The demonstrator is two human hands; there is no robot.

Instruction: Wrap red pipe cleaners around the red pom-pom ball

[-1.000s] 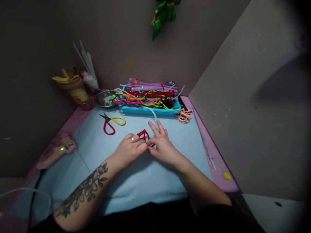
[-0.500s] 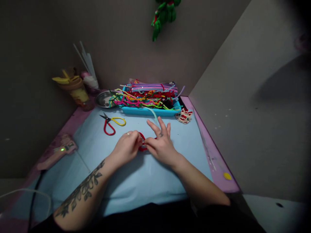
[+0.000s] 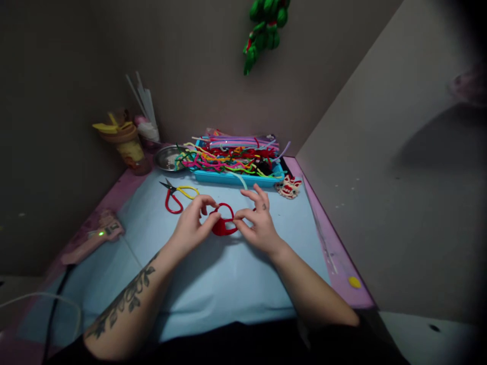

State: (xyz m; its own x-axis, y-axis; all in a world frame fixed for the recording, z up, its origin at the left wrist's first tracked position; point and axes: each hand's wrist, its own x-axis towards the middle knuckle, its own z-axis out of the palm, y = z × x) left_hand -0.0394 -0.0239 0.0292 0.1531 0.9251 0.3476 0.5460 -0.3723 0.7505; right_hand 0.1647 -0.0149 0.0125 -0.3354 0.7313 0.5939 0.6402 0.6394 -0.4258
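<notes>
A red pipe-cleaner piece [image 3: 219, 228] is held up between my two hands over the blue cloth. It has a round open loop at the top and a filled part at the lower left. My left hand [image 3: 194, 218] grips its left side, the thumb on the filled part and the index finger by the loop. At the right side, my right hand [image 3: 258, 223] pinches a red strand between thumb and index finger, its other fingers raised. Scissors [image 3: 174, 195] with one red and one yellow handle lie just beyond my left hand.
Behind my hands stands a blue tray [image 3: 228, 177] heaped with coloured pipe cleaners. A metal dish [image 3: 167, 158] is to its left, a red-and-white lion-face piece [image 3: 289, 187] to its right. A pink glue gun [image 3: 99, 235] with a lit green light lies left, its cord trailing forward.
My left fingers have opened out and shifted their hold, so more of the red piece shows, with its loop and filled part. My right hand keeps its pinch. The view has tilted slightly.
</notes>
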